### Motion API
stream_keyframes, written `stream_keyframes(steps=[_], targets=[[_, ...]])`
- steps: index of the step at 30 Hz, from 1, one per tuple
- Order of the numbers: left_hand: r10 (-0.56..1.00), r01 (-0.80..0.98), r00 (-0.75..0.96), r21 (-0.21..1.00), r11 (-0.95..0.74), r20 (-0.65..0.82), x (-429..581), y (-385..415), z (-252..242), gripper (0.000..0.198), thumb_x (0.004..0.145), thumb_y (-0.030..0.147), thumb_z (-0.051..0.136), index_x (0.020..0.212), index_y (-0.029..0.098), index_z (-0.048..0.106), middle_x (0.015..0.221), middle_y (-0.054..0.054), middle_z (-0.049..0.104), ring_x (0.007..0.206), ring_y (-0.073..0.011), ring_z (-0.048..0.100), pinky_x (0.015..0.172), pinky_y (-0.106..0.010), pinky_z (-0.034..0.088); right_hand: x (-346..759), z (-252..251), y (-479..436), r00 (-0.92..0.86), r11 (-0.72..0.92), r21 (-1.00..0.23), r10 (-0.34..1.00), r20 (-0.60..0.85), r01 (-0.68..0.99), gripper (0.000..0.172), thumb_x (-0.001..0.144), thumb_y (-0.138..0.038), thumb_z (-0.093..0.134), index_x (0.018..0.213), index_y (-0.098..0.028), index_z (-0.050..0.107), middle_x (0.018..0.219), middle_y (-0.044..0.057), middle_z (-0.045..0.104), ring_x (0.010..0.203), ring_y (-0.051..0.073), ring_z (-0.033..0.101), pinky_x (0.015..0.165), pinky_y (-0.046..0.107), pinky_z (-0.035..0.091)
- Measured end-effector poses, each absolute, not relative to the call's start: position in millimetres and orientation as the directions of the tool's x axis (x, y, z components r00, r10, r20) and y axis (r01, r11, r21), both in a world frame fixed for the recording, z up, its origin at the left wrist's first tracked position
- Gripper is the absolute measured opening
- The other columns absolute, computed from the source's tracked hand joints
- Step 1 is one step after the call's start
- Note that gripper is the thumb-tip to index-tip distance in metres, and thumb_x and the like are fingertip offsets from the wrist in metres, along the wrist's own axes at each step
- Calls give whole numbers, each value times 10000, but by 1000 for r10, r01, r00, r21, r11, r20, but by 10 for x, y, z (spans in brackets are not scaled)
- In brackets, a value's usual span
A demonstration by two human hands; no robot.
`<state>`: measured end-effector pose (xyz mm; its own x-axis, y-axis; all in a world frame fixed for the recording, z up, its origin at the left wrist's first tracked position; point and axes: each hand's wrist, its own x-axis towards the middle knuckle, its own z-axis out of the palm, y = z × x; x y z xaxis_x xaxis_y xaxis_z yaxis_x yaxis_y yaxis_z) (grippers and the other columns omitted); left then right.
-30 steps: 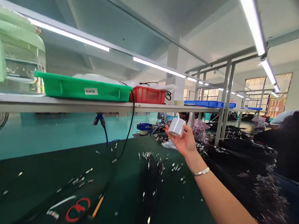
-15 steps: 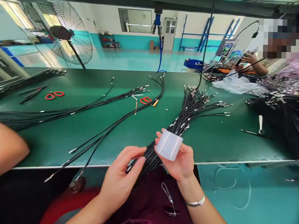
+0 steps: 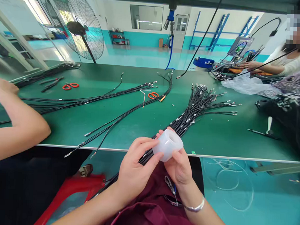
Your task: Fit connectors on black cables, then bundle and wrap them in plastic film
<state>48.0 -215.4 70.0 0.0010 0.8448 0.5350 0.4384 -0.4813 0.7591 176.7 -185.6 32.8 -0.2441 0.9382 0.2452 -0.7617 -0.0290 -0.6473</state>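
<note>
A roll of translucent film (image 3: pixel 166 148) sits between my hands above the table's front edge, its hollow core turned up and away. My right hand (image 3: pixel 181 167) grips it from the right and beneath, thumb on its side. From the left, my left hand (image 3: pixel 140 161) closes its thumb and fingertips on the roll's side. A thick bundle of black cables (image 3: pixel 186 118) with white labels and metal ends runs under the roll and behind my left hand, towards my lap. Part of the bundle is hidden by my hands.
On the green table (image 3: pixel 129 131) lie more black cables (image 3: pixel 115 119), orange-handled scissors (image 3: pixel 153 95), another pair (image 3: pixel 70 86) and pliers (image 3: pixel 52 84). A neighbour's arm (image 3: pixel 24 121) rests at the left. Another person (image 3: pixel 277 66) works at the right, behind a plastic bag (image 3: pixel 249 83).
My left hand has left the cable bundle and moved right onto the film roll. The roll has tilted so its hollow end shows. A hanging black cord has swung left.
</note>
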Motion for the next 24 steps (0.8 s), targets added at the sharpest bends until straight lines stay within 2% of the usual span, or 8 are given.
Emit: stream_keyframes(steps=[4,9,17,20,24], targets=[[815,444,-45,742,-502,578,499,-2196,683,236,782,113,613,1001,203,610,1007,-31,556,933,-115,543,829,-244,464,1737,292,-1870,-176,80,-681,938,299,-728,659,781,-289,619,1355,-184,312,1346,150,384,1235,281,382,1059,479,247],[829,418,-84,775,-474,552,499,-2220,664,142,787,101,601,891,195,625,923,-18,566,877,-100,546,781,-226,460,1730,268,-1902,-133,155,-722,936,325,-674,634,792,-257,611,1353,-193,324,1354,144,372,1234,269,378,1038,451,291],[866,442,14,774,-454,500,413,-2173,694,54,811,128,563,847,167,576,871,-20,542,845,-102,509,775,-234,414,1758,250,-1921,-138,171,-777,939,315,-606,651,770,-258,644,1345,-204,342,1310,133,423,1183,251,429,1004,410,338],[905,388,27,830,-400,424,394,-2162,732,33,825,164,540,795,153,548,831,-20,526,806,-100,496,747,-223,404,1764,222,-1913,-134,101,-782,964,230,-615,665,753,-246,667,1340,-220,356,1274,99,458,1121,203,473,964,335,380],[987,179,51,971,-160,153,376,-2149,809,128,832,243,535,755,142,524,756,-7,501,719,-84,471,681,-192,402,1757,176,-1889,-180,-55,-786,981,72,-616,693,674,-264,738,1291,-211,426,1140,54,535,944,128,530,837,224,436]])
